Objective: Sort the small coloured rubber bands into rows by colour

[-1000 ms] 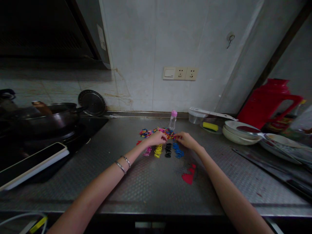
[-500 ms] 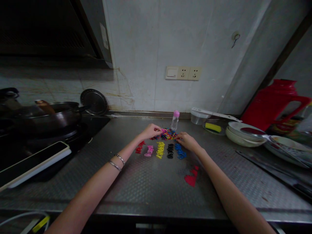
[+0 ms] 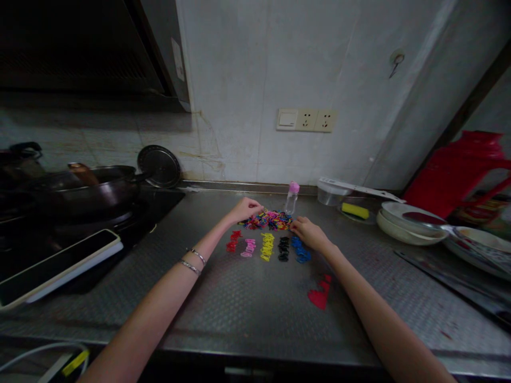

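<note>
A mixed pile of small coloured rubber bands (image 3: pixel 271 219) lies on the metal counter. My left hand (image 3: pixel 243 210) is over the pile's back left side, thumb and fingertips pinched together; what they hold, if anything, is too small to make out. At the pile's right edge rests my right hand (image 3: pixel 310 234), its fingers drawn together and their tips partly hidden. In front of the pile are separate groups of bands: red (image 3: pixel 233 241), pink (image 3: pixel 248 248), yellow (image 3: pixel 266 247), black (image 3: pixel 283 249) and blue (image 3: pixel 301 250). The blue group lies just below my right hand.
Behind the pile stands a clear bottle with a pink cap (image 3: pixel 294 187). To the right are a yellow sponge (image 3: pixel 355 211), stacked bowls (image 3: pixel 411 229), a knife (image 3: pixel 447 282) and a red jug (image 3: pixel 451 175). A phone (image 3: pixel 59 266) and a pan (image 3: pixel 99 186) are left.
My left hand has drawn slightly back and left, showing more of the pile's left side. My right hand stays at the right edge. The whole view has shifted a little.
</note>
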`<action>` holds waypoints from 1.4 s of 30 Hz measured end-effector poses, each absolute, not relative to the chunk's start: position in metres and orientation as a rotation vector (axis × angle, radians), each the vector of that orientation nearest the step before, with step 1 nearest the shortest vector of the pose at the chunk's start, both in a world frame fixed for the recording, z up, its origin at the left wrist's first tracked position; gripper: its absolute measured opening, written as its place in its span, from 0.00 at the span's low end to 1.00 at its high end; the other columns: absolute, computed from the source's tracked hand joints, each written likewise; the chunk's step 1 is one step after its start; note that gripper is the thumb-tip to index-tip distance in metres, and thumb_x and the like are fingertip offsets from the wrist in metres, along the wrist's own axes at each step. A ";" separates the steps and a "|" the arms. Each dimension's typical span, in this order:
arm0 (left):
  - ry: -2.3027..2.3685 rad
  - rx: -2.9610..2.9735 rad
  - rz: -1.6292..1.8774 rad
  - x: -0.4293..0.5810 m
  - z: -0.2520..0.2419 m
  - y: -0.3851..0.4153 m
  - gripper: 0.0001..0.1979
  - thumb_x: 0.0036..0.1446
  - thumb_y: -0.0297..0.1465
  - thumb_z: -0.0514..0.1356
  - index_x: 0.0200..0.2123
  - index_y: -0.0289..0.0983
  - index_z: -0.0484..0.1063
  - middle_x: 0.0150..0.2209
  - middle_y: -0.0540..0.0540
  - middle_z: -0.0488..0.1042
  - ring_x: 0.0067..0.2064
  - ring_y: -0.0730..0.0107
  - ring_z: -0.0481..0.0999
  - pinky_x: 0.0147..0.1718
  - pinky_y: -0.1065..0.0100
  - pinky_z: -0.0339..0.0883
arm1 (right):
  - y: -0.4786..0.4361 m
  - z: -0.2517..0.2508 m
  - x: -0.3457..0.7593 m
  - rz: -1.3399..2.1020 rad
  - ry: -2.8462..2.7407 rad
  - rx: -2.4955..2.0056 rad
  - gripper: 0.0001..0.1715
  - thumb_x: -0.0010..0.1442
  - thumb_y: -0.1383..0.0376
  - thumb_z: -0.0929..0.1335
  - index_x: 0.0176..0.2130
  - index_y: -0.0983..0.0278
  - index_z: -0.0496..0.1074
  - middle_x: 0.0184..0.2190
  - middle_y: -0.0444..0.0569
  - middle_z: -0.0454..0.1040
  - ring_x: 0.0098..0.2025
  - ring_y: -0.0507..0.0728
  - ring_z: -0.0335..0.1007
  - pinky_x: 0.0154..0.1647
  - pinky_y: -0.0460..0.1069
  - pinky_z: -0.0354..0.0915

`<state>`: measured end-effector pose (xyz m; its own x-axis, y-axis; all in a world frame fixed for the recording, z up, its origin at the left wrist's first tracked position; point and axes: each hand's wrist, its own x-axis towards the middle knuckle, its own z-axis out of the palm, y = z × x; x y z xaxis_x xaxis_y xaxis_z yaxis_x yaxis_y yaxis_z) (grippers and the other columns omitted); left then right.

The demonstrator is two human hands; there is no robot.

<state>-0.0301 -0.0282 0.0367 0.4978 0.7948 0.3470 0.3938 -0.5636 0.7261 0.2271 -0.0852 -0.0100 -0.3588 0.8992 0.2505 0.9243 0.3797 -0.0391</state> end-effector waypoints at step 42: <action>1.152 2.037 0.863 -0.055 0.019 -0.009 0.22 0.51 0.43 0.52 0.29 0.30 0.73 0.14 0.53 0.62 0.16 0.80 0.57 0.17 0.75 0.49 | -0.084 0.008 0.259 0.710 -2.265 -1.533 0.13 0.46 0.63 0.65 0.31 0.66 0.75 0.28 0.48 0.76 0.31 0.54 0.70 0.32 0.45 0.62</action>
<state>-0.0553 -0.0088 0.0186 0.4012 0.8868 0.2295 0.4698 -0.4143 0.7795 0.2592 -0.0843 0.0083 -0.3766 0.9262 -0.0165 0.7699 0.3030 -0.5616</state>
